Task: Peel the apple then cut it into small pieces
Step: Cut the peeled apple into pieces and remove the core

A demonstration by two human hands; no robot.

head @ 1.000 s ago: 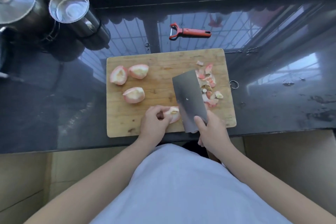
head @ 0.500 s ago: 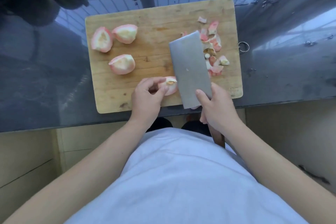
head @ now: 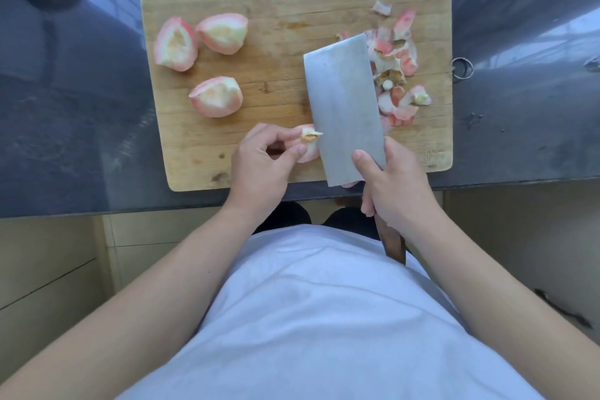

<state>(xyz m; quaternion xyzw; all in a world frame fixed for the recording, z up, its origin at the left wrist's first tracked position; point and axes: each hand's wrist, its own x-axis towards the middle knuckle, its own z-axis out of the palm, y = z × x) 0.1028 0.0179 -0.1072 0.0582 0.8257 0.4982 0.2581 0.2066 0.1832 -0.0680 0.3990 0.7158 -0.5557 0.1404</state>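
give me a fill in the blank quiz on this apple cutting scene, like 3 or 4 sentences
1. The right hand holds the cleaver by its wooden ____.
2. The left hand pinches one apple quarter against the cutting board, while ____ other quarters lie free on the board's left part.
3. The pile of scraps lies on the ____ side of the cleaver blade.
4. The apple quarters show pinkish flesh, so the apple is already ____.

Missing words: handle; three; right; peeled

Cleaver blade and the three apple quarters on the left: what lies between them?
Only bare cutting board separates cleaver from apple quarters, in the head view.
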